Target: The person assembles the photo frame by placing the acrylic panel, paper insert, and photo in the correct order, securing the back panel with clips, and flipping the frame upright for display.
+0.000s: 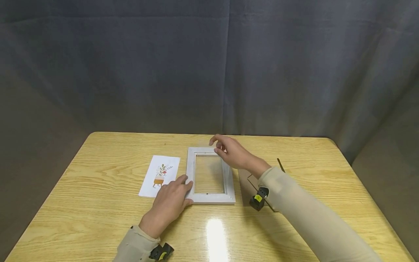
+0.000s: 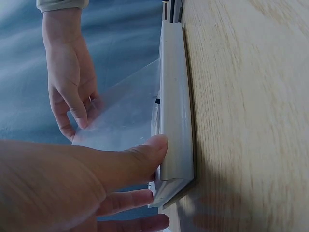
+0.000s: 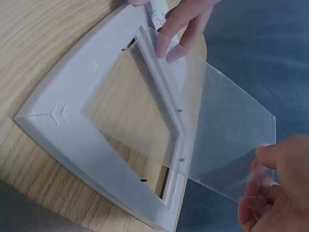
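Note:
A white picture frame (image 1: 212, 198) lies on the table, its opening showing the wood below. My left hand (image 1: 171, 198) holds the frame at its near left corner, the thumb (image 2: 145, 152) pressed against its side in the left wrist view. Above the frame's far end, my right hand (image 1: 230, 151) pinches one edge of a clear plastic sheet (image 3: 231, 125) between thumb and fingers. The sheet slants up from the frame's opening, its lower end inside the frame. Left of the frame is a white card (image 1: 148, 174) printed with flowers in an orange pot.
A brown backing board (image 1: 245, 193) with a dark stand lies right of the frame, partly hidden under my right forearm. The wooden table (image 1: 98, 163) ends at a grey curtain (image 1: 157, 72) behind.

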A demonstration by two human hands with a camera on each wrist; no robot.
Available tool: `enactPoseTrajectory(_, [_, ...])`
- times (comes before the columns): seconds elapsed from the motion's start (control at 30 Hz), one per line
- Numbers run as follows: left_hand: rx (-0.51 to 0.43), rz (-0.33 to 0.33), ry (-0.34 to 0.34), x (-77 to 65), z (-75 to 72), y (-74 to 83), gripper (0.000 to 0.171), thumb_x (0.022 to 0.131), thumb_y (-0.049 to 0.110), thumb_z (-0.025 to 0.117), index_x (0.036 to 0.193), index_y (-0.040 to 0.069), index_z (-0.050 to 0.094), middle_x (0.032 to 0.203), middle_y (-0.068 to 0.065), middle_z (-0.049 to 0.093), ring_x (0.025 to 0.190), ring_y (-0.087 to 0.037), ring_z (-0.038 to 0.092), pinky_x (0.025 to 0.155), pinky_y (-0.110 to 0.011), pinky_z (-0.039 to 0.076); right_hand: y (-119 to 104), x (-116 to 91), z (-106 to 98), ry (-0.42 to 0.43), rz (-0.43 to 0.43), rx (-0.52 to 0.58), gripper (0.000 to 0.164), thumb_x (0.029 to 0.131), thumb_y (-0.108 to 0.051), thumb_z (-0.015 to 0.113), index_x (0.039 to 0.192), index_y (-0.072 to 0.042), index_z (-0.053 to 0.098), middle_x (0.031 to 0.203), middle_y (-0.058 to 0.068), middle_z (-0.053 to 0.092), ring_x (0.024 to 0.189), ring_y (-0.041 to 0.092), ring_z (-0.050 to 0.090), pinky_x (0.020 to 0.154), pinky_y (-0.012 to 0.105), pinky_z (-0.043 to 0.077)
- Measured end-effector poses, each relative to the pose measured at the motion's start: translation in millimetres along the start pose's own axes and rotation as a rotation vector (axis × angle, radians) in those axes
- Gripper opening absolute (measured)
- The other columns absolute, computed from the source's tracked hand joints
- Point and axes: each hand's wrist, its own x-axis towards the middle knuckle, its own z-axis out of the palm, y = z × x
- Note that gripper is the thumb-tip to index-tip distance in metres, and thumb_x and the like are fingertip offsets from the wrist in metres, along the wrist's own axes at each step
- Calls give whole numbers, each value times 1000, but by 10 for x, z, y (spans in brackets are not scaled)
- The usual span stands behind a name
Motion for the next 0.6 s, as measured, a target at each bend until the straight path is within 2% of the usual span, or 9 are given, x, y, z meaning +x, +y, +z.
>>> enactPoseTrajectory(0.2, [-4, -1, -6, 4, -2, 6, 57, 74, 32, 74, 121, 3, 65, 130, -15, 55, 97, -32, 61, 72, -45, 51, 15, 0, 14, -16, -61, -64, 30, 89, -6, 58, 119, -5, 59, 91, 5, 58, 78, 18, 49, 70, 34, 44])
enactPoseTrajectory(0.43, [5, -2, -13, 11, -1, 3, 57, 74, 33, 74, 121, 3, 65, 130, -15, 55, 97, -33, 61, 71, -44, 51, 27, -4, 31, -58, -46, -102, 42, 86, -9, 64, 127, -6, 56, 96, 6, 59, 87, 19, 51, 79, 36, 45])
enactPoseTrajectory(0.6, [4, -10, -22, 16, -4, 5, 57, 74, 33, 74, 122, 3, 65, 132, -16, 54, 99, -33, 61, 74, -45, 51, 19, -6, 75, -64, -54, -189, 48, 84, -12, 67, 129, -8, 52, 96, 6, 60, 89, 18, 52, 82, 35, 44])
